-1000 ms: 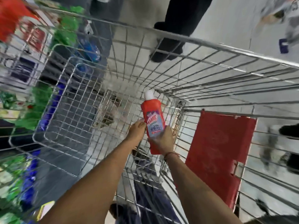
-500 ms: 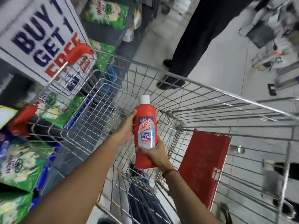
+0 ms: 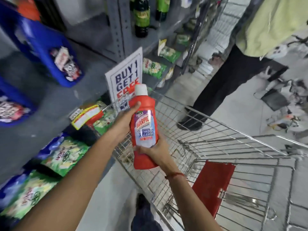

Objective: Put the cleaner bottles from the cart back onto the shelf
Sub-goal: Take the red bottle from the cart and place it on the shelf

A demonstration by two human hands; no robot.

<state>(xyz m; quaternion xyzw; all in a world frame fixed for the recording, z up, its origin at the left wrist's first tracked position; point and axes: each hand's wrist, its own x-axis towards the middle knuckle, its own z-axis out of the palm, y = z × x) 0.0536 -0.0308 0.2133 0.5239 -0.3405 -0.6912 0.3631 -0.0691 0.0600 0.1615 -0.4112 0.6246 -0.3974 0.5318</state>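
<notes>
Left hand (image 3: 124, 120) and right hand (image 3: 155, 151) clasp upright red bottle (image 3: 144, 129) above cart (image 3: 216, 147).

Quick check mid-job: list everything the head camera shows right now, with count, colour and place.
cleaner bottle: one, red with white cap, held above the cart's front-left corner
cart: one, silver wire, no other bottles visible inside
child-seat flap: one, red, at the cart's near end
offer sign: one, white, on the shelf edge
shelf: grey, left
blue bins: two, on the shelf
green packets: several, lower shelves
dark bottles: at least two, upper shelf
bystander: one, dark trousers, beyond the cart
left hand: on the bottle's upper part
right hand: on the bottle's lower part
</notes>
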